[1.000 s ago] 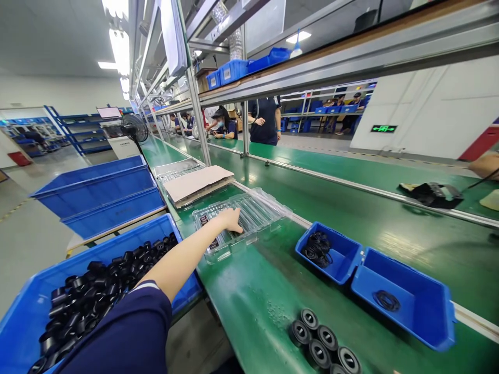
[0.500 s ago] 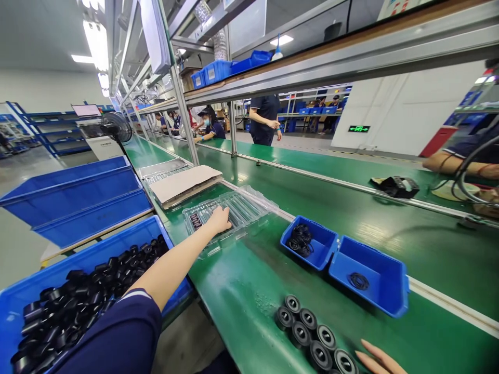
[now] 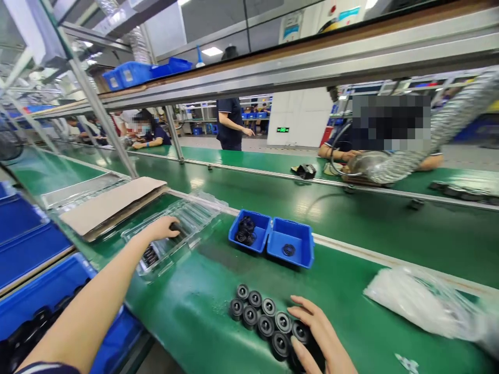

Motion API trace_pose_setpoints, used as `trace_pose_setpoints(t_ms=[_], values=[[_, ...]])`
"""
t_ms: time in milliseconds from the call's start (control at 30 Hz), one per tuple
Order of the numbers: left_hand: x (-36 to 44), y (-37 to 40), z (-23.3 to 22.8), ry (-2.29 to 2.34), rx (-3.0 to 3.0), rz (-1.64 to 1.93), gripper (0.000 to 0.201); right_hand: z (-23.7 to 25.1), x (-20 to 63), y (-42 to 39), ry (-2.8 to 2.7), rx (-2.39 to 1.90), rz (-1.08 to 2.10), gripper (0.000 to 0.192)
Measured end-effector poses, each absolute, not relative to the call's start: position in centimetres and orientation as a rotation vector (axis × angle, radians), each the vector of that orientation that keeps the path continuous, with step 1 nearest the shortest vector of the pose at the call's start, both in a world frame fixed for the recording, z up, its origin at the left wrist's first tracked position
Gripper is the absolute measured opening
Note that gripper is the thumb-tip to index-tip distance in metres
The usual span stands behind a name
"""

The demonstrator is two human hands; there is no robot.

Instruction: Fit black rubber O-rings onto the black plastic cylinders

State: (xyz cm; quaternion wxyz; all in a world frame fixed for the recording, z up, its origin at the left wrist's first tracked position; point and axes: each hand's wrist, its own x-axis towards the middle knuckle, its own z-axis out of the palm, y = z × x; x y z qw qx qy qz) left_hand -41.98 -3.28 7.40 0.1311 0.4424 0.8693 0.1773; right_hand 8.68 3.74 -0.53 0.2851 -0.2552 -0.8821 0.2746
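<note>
My left hand (image 3: 161, 229) reaches over the clear plastic tray (image 3: 202, 208), its fingers closed around a small dark part (image 3: 177, 228). More dark parts (image 3: 149, 255) lie in the tray's near left end, beside my wrist. My right hand (image 3: 322, 332) is at the near end of two rows of black round parts (image 3: 265, 326), which stand on the green bench with their pale-rimmed centres facing up. Thumb and fingers are spread on either side of the last parts, some of which the hand hides.
Two small blue bins (image 3: 290, 234) hold black rubber rings. A large blue crate (image 3: 80, 267) with black cylinders is at lower left. Cardboard (image 3: 113, 205) lies behind the tray, a plastic bag (image 3: 413, 301) at right. Co-workers sit across the belt beside a metallic duct (image 3: 444, 124).
The view has swung right. My right hand has come in from the lower edge to the rows of round parts. My left hand stays over the tray, with a dark part now visible at its fingers.
</note>
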Motion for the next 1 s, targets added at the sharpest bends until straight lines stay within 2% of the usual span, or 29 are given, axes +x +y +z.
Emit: trace_pose_setpoints(t_ms=[267,433,500,600,667,800,1000], values=[[-40.2,-5.1,7.5,2.218,1.048,1.429,0.043,-0.1,8.9,2.7,-2.352,-0.723,0.876,0.035],[-34.3,-4.5,9.2,1.586,0.757,1.836,0.032,0.5,8.7,2.4,-2.321,-0.704,0.919,0.035],[-29.9,-4.1,9.9,1.459,0.870,1.826,0.029,0.5,8.7,2.3,-2.327,-0.707,0.923,0.035],[-23.2,-3.1,10.3,1.344,1.035,1.716,0.058,0.3,8.7,2.5,-2.340,-0.723,0.911,0.033],[-19.5,-2.2,10.2,1.279,1.137,1.651,0.067,0.2,8.6,2.8,-2.343,-0.729,0.891,0.033],[-14.7,-1.2,9.7,1.100,1.489,1.433,0.064,0.1,8.5,3.0,-2.340,-0.714,0.850,0.032],[-12.2,-0.7,9.2,0.988,1.536,1.325,0.061,0.5,8.4,2.8,-2.319,-0.696,0.903,0.033]])
